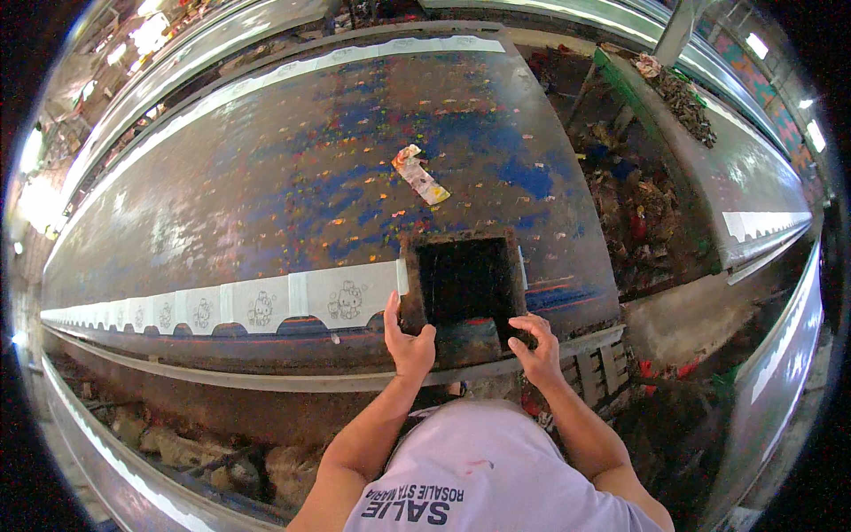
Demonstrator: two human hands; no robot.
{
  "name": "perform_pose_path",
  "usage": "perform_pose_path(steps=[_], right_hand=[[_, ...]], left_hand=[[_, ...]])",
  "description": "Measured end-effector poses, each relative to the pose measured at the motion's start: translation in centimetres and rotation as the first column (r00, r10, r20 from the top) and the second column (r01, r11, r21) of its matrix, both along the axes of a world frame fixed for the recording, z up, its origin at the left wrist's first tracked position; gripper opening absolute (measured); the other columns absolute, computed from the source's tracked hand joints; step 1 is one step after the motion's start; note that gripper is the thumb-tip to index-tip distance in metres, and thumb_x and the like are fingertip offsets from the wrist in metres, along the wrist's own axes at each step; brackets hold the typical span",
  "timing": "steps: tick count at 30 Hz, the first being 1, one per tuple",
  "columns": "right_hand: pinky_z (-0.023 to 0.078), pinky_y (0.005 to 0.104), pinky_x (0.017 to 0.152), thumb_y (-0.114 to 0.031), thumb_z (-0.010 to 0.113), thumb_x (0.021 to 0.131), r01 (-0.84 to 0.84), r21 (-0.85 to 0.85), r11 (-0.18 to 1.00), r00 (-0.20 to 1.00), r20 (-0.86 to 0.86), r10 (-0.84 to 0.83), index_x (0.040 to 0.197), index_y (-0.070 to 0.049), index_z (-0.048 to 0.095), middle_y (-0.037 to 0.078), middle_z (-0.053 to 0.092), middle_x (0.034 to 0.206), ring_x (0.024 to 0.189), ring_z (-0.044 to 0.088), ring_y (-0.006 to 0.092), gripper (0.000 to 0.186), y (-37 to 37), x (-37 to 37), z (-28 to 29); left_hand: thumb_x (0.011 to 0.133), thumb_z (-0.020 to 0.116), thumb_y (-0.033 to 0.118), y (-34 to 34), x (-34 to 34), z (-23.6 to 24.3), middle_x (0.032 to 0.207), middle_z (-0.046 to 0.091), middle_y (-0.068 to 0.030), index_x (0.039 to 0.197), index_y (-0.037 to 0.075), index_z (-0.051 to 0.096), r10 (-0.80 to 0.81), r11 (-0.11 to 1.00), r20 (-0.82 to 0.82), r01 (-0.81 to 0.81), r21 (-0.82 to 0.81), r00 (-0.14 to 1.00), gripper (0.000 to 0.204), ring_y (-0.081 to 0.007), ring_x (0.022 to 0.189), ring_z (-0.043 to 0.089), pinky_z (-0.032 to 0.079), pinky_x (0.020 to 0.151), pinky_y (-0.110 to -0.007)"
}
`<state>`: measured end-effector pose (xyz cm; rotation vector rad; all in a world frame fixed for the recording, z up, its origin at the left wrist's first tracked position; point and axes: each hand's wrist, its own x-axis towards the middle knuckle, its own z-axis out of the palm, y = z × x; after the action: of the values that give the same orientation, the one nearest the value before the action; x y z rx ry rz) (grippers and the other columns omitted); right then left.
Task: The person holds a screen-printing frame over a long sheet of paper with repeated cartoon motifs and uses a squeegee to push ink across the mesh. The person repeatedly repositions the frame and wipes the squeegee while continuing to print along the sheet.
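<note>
In front of me a dark, ink-stained screen printing frame [409,306] lies over the right end of a white printed strip [315,301], close to the table's near edge. Black ink covers its mesh [458,279]. My left hand [410,344] grips the frame's left side, index finger stretched along it and thumb at the near corner. At the near right corner, my right hand [537,350] has its fingers bent against the frame. Small black line drawings of a cartoon figure repeat along the strip. Whatever lies directly beneath the frame is hidden.
The long table [292,186] is speckled with coloured paint. A stained scrap [421,176] lies beyond the frame, and another white strip [355,55] runs along the far edge. A ledge [266,382] borders the near side. More tables [745,177] stand right, past a debris-filled gap [638,208].
</note>
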<state>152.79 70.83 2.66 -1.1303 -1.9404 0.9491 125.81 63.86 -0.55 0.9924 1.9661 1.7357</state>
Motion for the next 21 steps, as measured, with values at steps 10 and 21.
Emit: perform_pose_path(steps=[10, 21], right_hand=[[0.043, 0.0596, 0.121, -0.021, 0.088, 0.091, -0.174, 0.414, 0.893, 0.941, 0.337, 0.027, 0.133, -0.014, 0.076, 0.011, 0.064, 0.15, 0.147, 0.056, 0.0399, 0.044, -1.1, -2.1, 2.2], [0.054, 0.0476, 0.1, -0.012, 0.068, 0.092, -0.599, 0.23, 0.767, 0.682, 0.648, 0.339, 0.127, -0.008, 0.078, 0.009, 0.073, 0.121, 0.116, 0.069, 0.0324, 0.037, 0.6, -6.7, 5.2]], left_hand=[[0.079, 0.07, -0.006, 0.5, 0.0, 0.1, 0.149, 0.06, -0.0188, 0.167, 0.0, 0.045, -0.014, 1.0, 0.008, 0.014, -0.017, 1.0, 0.092, -0.031, 0.141, 0.058, 0.043, 0.123, -0.041], [0.078, 0.077, -0.001, 0.3, -0.3, 1.0, 0.153, 0.06, -0.0192, 0.166, 0.001, 0.048, -0.039, 0.996, 0.129, 0.048, -0.072, 0.991, 0.093, -0.0322, 0.143, 0.056, 0.041, 0.126, -0.043]])
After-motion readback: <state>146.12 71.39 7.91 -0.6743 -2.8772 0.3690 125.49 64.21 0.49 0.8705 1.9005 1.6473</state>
